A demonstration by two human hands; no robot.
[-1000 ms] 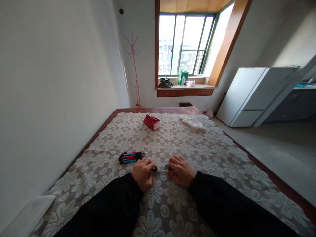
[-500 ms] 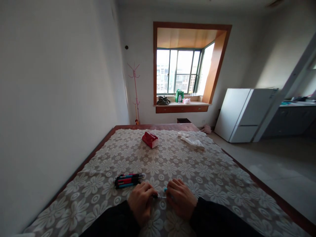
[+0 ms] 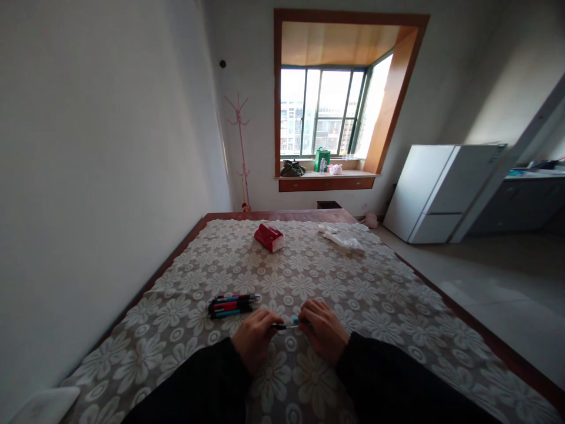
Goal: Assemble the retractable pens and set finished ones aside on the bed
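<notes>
Close to the table's near side, my left hand [image 3: 253,340] is closed on the black part of a pen [image 3: 279,327], which pokes out from its fingertips. Facing it, my right hand [image 3: 324,331] pinches a blue pen part [image 3: 295,321], mostly hidden by the fingers. A thin pale piece, perhaps the refill, spans the small gap between the two parts. Left of my left hand lies a pile of several pens [image 3: 232,306] in black, red and blue.
A patterned floral cloth [image 3: 335,287] covers the wooden table. Farther back lie a red tissue pack [image 3: 269,238] and a crumpled white plastic bag [image 3: 342,239]. A wall [image 3: 110,176] runs along the left side. A white corner of something [image 3: 48,406] shows at lower left.
The view has tilted down slightly. My hands stay together in front of me, and more of the black and blue pen parts shows between the fingers. The pile of pens lies unchanged.
</notes>
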